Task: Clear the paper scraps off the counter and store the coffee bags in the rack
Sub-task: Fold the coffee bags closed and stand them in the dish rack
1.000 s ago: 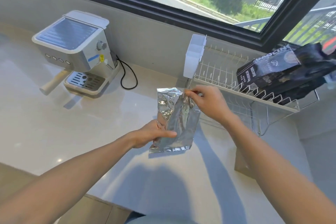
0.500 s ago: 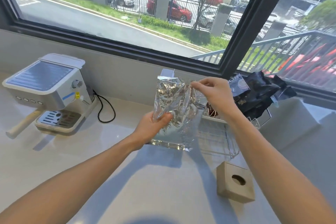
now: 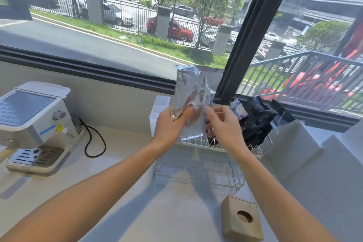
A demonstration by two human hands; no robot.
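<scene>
Item: silver foil coffee bag point(image 3: 193, 92), crinkled, held upright in the air above the wire rack point(image 3: 198, 165) and clear of the counter point(image 3: 121, 192). Grip: the left hand point(image 3: 170, 124) is clamped on the bag's lower left edge, thumb across the front and fingers behind; the right hand point(image 3: 224, 124) sits just beside it at the bag's lower right edge, fingers curled toward the foil, though whether they actually pinch it cannot be told. Directly beneath the grip: the white upper tier of the rack, with the lower wire tier under that, standing on the counter. Just right of the grip, touching the back of the right hand's area: a cluster of black coffee bags point(image 3: 257, 122) leaning in the rack's upper tier, one showing a round pale label. Behind the left hand: a white plastic holder point(image 3: 157, 116) fixed to the rack's left end. Well to the left of the grip: a white espresso machine point(image 3: 33, 122) with a black cord point(image 3: 94, 141) looped beside it. Below the grip and nearer the person: a small wooden block point(image 3: 241, 220) with a round hole, on the counter.
</scene>
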